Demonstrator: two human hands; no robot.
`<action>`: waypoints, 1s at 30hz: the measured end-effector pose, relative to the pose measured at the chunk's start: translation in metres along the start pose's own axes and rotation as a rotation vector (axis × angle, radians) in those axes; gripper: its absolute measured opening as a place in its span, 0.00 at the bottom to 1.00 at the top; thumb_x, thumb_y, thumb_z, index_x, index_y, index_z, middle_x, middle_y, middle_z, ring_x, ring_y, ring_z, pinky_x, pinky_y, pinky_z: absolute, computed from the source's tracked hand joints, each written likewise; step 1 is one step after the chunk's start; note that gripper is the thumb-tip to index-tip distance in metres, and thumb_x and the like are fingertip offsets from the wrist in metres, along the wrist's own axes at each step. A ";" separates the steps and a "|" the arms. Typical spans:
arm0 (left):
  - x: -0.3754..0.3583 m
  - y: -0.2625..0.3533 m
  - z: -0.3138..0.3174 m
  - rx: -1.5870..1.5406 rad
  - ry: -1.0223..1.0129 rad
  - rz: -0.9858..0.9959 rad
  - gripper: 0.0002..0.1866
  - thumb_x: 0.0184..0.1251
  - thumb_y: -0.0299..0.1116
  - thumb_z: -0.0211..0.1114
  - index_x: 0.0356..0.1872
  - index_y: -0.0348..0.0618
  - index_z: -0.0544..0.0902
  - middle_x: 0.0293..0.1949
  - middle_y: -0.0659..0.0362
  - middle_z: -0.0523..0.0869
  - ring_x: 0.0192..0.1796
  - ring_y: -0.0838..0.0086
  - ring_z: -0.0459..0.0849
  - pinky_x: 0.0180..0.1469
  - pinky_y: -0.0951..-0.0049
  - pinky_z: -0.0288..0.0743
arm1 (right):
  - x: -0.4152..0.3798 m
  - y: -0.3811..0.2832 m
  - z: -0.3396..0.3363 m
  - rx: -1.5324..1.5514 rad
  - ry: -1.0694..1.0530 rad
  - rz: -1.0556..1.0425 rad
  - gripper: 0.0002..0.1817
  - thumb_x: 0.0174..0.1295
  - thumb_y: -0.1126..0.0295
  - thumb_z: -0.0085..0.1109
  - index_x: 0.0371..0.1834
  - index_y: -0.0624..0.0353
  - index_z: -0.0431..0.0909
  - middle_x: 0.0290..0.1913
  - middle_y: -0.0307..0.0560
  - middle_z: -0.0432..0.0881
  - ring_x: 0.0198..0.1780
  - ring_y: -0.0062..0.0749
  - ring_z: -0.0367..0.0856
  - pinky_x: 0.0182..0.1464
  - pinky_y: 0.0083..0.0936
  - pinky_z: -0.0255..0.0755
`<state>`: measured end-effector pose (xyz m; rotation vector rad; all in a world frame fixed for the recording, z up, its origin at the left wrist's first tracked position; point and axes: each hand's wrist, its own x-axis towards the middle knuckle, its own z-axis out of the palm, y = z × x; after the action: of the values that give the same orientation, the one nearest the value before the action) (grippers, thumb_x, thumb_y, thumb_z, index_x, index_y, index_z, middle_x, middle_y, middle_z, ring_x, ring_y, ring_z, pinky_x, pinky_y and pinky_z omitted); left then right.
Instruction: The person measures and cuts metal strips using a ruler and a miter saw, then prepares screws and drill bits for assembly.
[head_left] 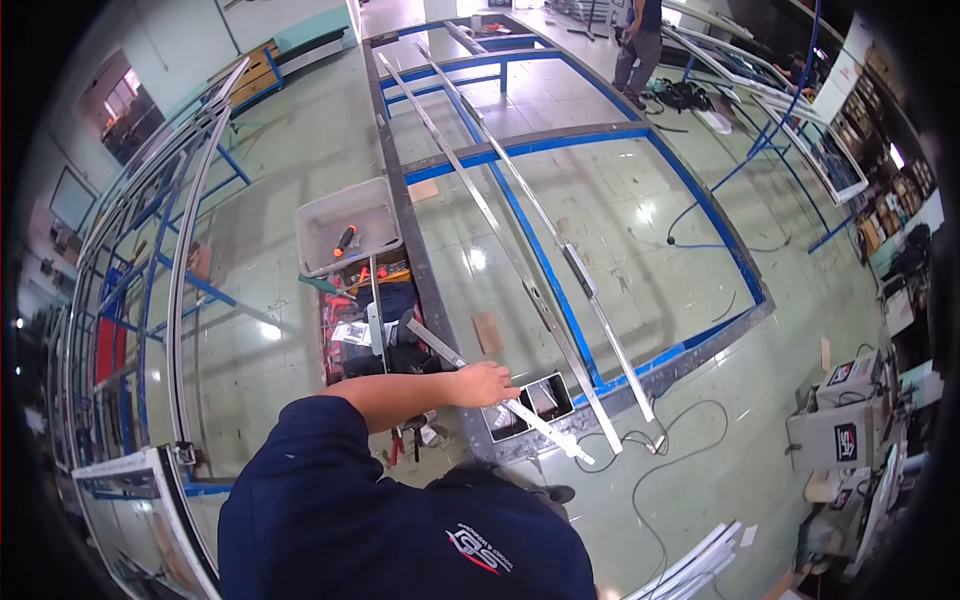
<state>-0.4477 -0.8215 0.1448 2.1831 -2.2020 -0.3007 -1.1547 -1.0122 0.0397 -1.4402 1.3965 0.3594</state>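
Observation:
My left hand (484, 385) reaches in from the left and is closed on a narrow light metal strip (545, 427). The strip lies diagonally, with one end up and to the left of the hand and the other down and to the right. Just below and beside the hand is an open box with dark compartments (548, 398) at the frame's near corner. Two long metal profiles (478, 196) run lengthwise across the blue-and-grey frame table (735, 335). My right hand is not in view.
A grey plastic bin (318, 228) with an orange-handled tool (346, 238) stands left of the table, above a cluttered tool tray (352, 333). Cables (640, 490) lie on the floor. Another person (640, 55) stands at the far end. Metal frames on blue stands (195, 190) line the left.

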 end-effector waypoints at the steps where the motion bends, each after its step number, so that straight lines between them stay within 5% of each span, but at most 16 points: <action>1: 0.000 0.000 0.002 -0.017 -0.011 -0.018 0.15 0.71 0.38 0.61 0.56 0.51 0.77 0.44 0.62 0.86 0.54 0.65 0.82 0.49 0.61 0.77 | 0.000 -0.010 -0.003 -0.041 -0.027 -0.039 0.35 0.81 0.46 0.49 0.66 0.74 0.71 0.54 0.67 0.86 0.34 0.42 0.87 0.35 0.34 0.81; 9: 0.000 0.011 -0.011 -0.184 -0.228 -0.271 0.33 0.65 0.46 0.72 0.69 0.47 0.73 0.55 0.54 0.84 0.69 0.58 0.76 0.67 0.53 0.73 | 0.003 -0.079 -0.025 -0.006 -0.025 -0.039 0.37 0.79 0.44 0.50 0.69 0.72 0.71 0.57 0.69 0.85 0.45 0.50 0.89 0.46 0.43 0.82; 13: -0.038 0.064 -0.049 -0.213 0.398 -0.416 0.44 0.64 0.48 0.74 0.76 0.40 0.67 0.70 0.46 0.74 0.71 0.50 0.73 0.73 0.53 0.69 | 0.028 -0.111 -0.029 -0.181 -0.158 -0.106 0.34 0.76 0.45 0.54 0.67 0.69 0.74 0.56 0.67 0.86 0.47 0.51 0.89 0.49 0.44 0.81; 15: -0.062 0.109 -0.054 -0.255 0.669 -0.553 0.40 0.65 0.47 0.73 0.73 0.39 0.70 0.68 0.46 0.75 0.69 0.50 0.74 0.72 0.52 0.69 | 0.045 -0.130 -0.029 -0.332 -0.266 -0.152 0.33 0.75 0.46 0.55 0.66 0.67 0.75 0.56 0.66 0.86 0.48 0.51 0.89 0.50 0.45 0.81; 18: -0.111 0.189 -0.046 -0.394 0.771 -0.755 0.32 0.69 0.44 0.71 0.68 0.38 0.75 0.62 0.46 0.79 0.65 0.51 0.78 0.69 0.55 0.71 | 0.067 -0.155 -0.022 -0.604 -0.447 -0.233 0.31 0.72 0.47 0.58 0.64 0.65 0.77 0.55 0.64 0.87 0.50 0.52 0.89 0.53 0.46 0.81; 20: -0.149 0.250 -0.001 -0.488 0.725 -0.901 0.28 0.72 0.46 0.69 0.66 0.44 0.77 0.57 0.48 0.83 0.59 0.52 0.82 0.65 0.55 0.75 | 0.079 -0.175 -0.007 -0.824 -0.582 -0.315 0.30 0.71 0.48 0.59 0.63 0.63 0.79 0.55 0.63 0.88 0.51 0.52 0.89 0.54 0.47 0.80; 24: -0.268 0.375 0.111 -0.895 0.153 -1.269 0.29 0.75 0.55 0.65 0.67 0.47 0.79 0.61 0.46 0.85 0.65 0.48 0.82 0.67 0.54 0.76 | 0.085 -0.223 0.060 -1.282 -0.875 -0.612 0.28 0.67 0.49 0.63 0.61 0.60 0.82 0.54 0.61 0.89 0.53 0.53 0.89 0.57 0.48 0.80; 25: -0.304 0.411 0.151 -1.021 0.039 -1.494 0.32 0.73 0.58 0.65 0.65 0.41 0.82 0.65 0.43 0.83 0.67 0.51 0.82 0.68 0.54 0.75 | 0.082 -0.230 0.082 -1.391 -0.939 -0.723 0.27 0.67 0.50 0.64 0.60 0.59 0.83 0.53 0.60 0.89 0.53 0.53 0.89 0.58 0.48 0.79; 27: -0.383 0.490 0.238 -1.159 0.032 -1.999 0.33 0.66 0.58 0.68 0.56 0.34 0.87 0.47 0.40 0.91 0.54 0.48 0.90 0.57 0.56 0.82 | 0.047 -0.258 0.129 -1.502 -0.937 -0.851 0.26 0.65 0.50 0.65 0.59 0.58 0.84 0.53 0.59 0.90 0.54 0.53 0.89 0.59 0.49 0.79; 28: -0.415 0.530 0.270 -1.155 0.185 -2.332 0.31 0.65 0.55 0.69 0.50 0.31 0.89 0.40 0.40 0.92 0.47 0.45 0.92 0.51 0.53 0.84 | 0.003 -0.287 0.152 -1.489 -0.886 -0.831 0.27 0.66 0.49 0.65 0.60 0.56 0.84 0.51 0.59 0.90 0.54 0.56 0.89 0.58 0.49 0.80; 30: -0.457 0.585 0.280 -1.211 0.538 -2.873 0.27 0.65 0.51 0.69 0.46 0.30 0.90 0.42 0.38 0.92 0.48 0.45 0.92 0.52 0.52 0.84 | -0.054 -0.320 0.198 -1.387 -0.830 -0.790 0.27 0.68 0.46 0.64 0.60 0.55 0.84 0.49 0.58 0.91 0.54 0.57 0.89 0.57 0.47 0.81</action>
<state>-1.0606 -0.3355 0.0141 1.7127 1.8132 -0.4308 -0.8091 -0.8973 0.1482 -2.3089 -0.3422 1.3323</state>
